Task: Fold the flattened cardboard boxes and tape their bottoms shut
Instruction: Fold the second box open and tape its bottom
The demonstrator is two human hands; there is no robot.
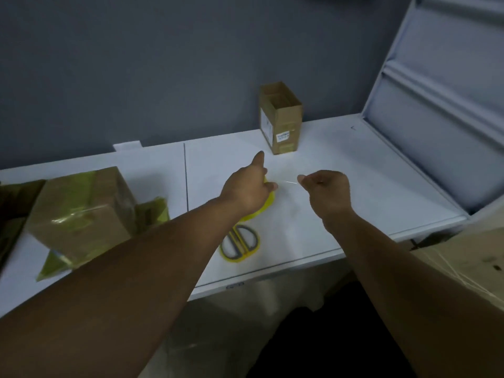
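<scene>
I see my left hand (246, 190) gripping the yellow tape roll (266, 207) over the white surface (341, 165), with the index finger straight. The curled fingers of my right hand (326, 189) pinch the tape strip (287, 181) stretched between both hands. One cardboard box (282, 121) stands upright behind, and the scissors (240, 245) lie nearer to me.

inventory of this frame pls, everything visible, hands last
small cardboard box: 1, brown, upright with its top open, back of table
large cardboard box: 1, brown with yellowish tape, left of table
tape roll: 1, yellow, under the left hand
tape strip: 1, clear, stretched between the hands
scissors: 1, yellow and grey handles, near table front
table: 1, white
cardboard sheet: 1, brown, lower right
panel: 1, white, right of table
wall: grey, behind
left hand: holds the tape roll, index finger extended
right hand: pinches the tape strip
</scene>
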